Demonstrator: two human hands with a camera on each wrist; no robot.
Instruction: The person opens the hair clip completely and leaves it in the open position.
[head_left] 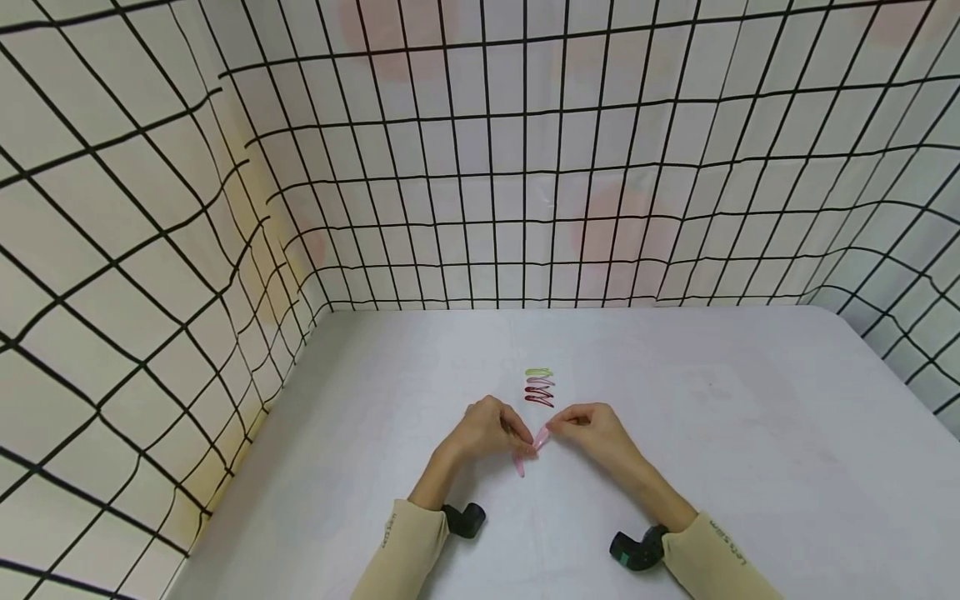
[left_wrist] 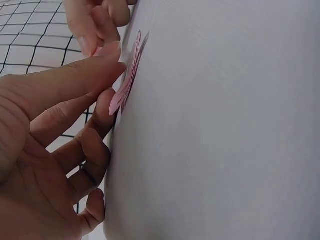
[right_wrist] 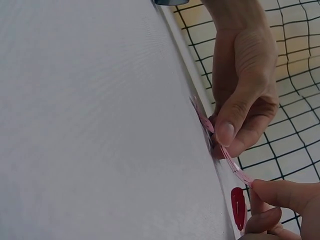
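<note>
A pink snap hair clip is stretched between my two hands, tilted just above the white table. My left hand pinches one end between thumb and fingers. At the other end, my right hand pinches the tip; the right wrist view shows this clip spanning the gap. Beneath my left fingers a second pink hair clip lies on the table, partly covered by the hand. In the left wrist view this second clip is beside the left fingertips.
Beyond my hands several hair clips lie in a column: a green clip, a pink clip and red clips. The white table is bordered at the back and sides by black netting before pale walls.
</note>
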